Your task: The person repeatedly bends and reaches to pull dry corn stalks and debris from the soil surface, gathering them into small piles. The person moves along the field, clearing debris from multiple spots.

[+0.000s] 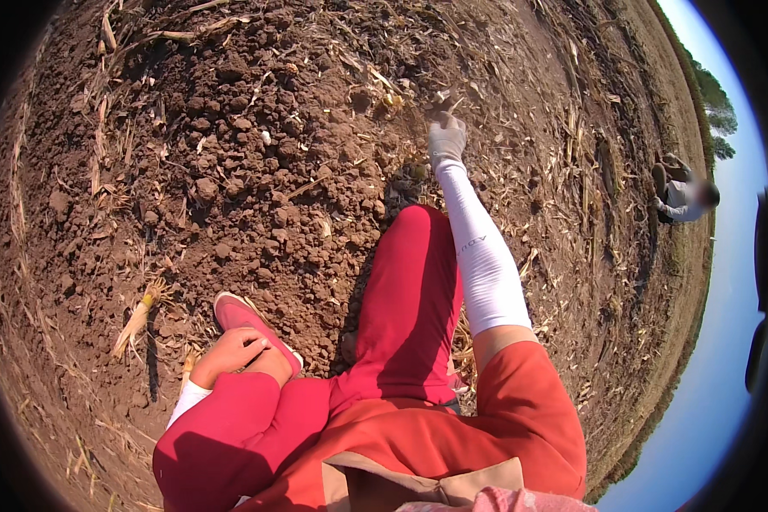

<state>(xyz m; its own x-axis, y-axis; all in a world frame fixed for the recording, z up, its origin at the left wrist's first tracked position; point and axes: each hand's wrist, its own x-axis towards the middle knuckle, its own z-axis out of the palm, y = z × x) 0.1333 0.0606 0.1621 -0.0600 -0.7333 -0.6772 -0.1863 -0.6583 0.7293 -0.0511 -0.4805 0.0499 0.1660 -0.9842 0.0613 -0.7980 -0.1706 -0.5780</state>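
My right hand (pixel 446 141), in a pale grey glove, reaches forward over the soil. Its fingers are closed, and a small brownish-white thing sticks out beyond them, too blurred to name. Loose brown soil (pixel 256 196) with many clods lies to the left of that hand. My left hand (pixel 230 353) is bare and rests at my lower leg, just behind a pink shoe (pixel 247 317). Its fingers are loosely bent and slightly apart, with nothing visible in them.
A dry stalk stub (pixel 138 317) with roots lies left of the shoe. Dry husks and leaves (pixel 572 154) litter the ground on the right. Another person (pixel 681 196) is low to the ground at the far right, with trees (pixel 715 107) beyond.
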